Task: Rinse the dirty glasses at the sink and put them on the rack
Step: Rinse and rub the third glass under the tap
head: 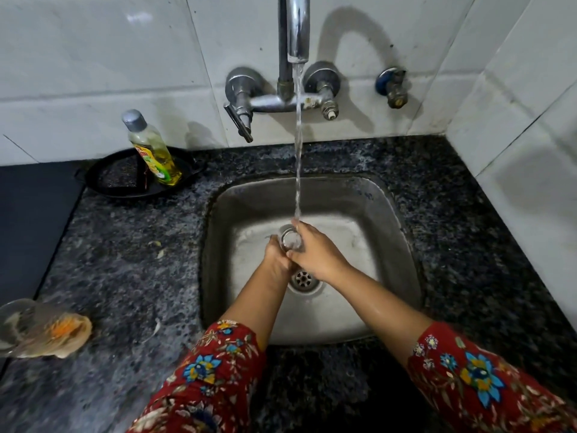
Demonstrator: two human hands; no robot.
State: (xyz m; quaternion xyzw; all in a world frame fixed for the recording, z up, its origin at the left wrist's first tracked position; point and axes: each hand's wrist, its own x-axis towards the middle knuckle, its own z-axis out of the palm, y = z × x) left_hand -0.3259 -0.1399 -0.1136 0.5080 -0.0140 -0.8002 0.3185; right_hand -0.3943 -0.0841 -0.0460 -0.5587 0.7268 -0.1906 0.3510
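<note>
Glasses show in two places. At the far left edge of the speckled granite counter (125, 260), the left glass (14, 320) is blurred and seems to lie on its side, touching a crumpled wrapper (62, 335) with an orange patch. Further back, a bottle of yellow dish liquid (153, 148) stands tilted in a black round tray (118, 179) against the white tiled wall. In the middle, the steel sink (390, 245) is wet, and the held glass (291, 240) is over its basin, mouth up, just behind the drain (303, 279). The left hand (276, 260) has its fingers curled round the glass from the near left side. Water (298, 151) runs from the chrome tap (296, 26) straight down to the rim of that glass and the fingers there. The right hand (317, 254) closes on the same glass, thumb on the near side, fingers over the far side. Both forearms come out of red floral sleeves (212, 376). A small valve (392, 87) sticks out of the wall to the right.
</note>
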